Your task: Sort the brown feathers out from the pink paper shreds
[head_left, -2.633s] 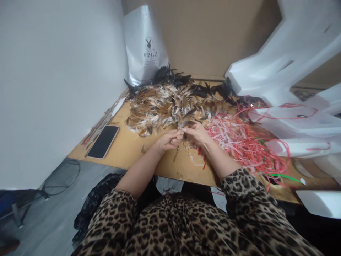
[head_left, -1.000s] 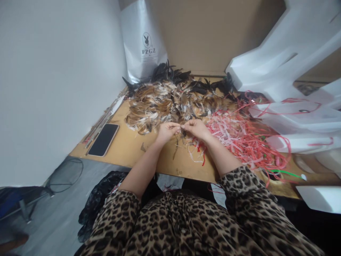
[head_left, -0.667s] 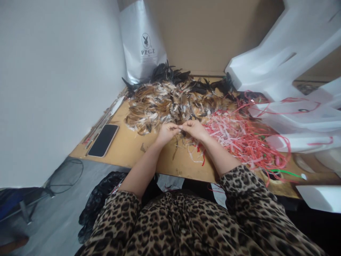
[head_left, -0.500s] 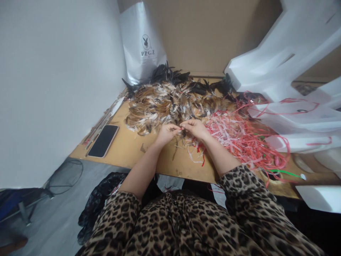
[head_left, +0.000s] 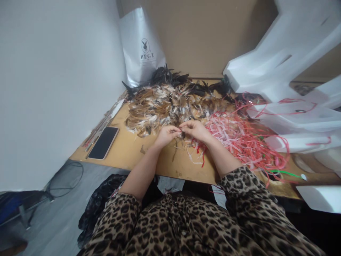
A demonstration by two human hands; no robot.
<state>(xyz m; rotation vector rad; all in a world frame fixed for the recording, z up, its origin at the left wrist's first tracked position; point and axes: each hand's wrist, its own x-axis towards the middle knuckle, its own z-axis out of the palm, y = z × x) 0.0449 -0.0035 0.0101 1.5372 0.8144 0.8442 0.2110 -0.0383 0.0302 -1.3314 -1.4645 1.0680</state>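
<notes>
My left hand (head_left: 167, 136) and my right hand (head_left: 195, 130) meet fingertip to fingertip over the front of the table, both closed in a pinch. A small reddish bit shows where the fingertips meet, and a small dark bit just below; what it is I cannot make out. Just behind my hands spreads a pile of feathers (head_left: 151, 108), brown and white in front, with black feathers (head_left: 167, 75) at the back. Beside my right forearm lies a tangle of red and pink-white ribbon strips (head_left: 237, 138), a few loose ends hanging towards the front.
A phone (head_left: 103, 143) lies at the left of the wooden table (head_left: 125, 153), near thin sticks along the wall. A silver-white bag (head_left: 141, 67) stands at the back left. White moulded pieces (head_left: 255, 64) crowd the right side. A black plastic bag (head_left: 98, 202) sits below the front edge.
My hands stay together in nearly the same place; the right fingers have shifted slightly against the left. The view has tilted a little.
</notes>
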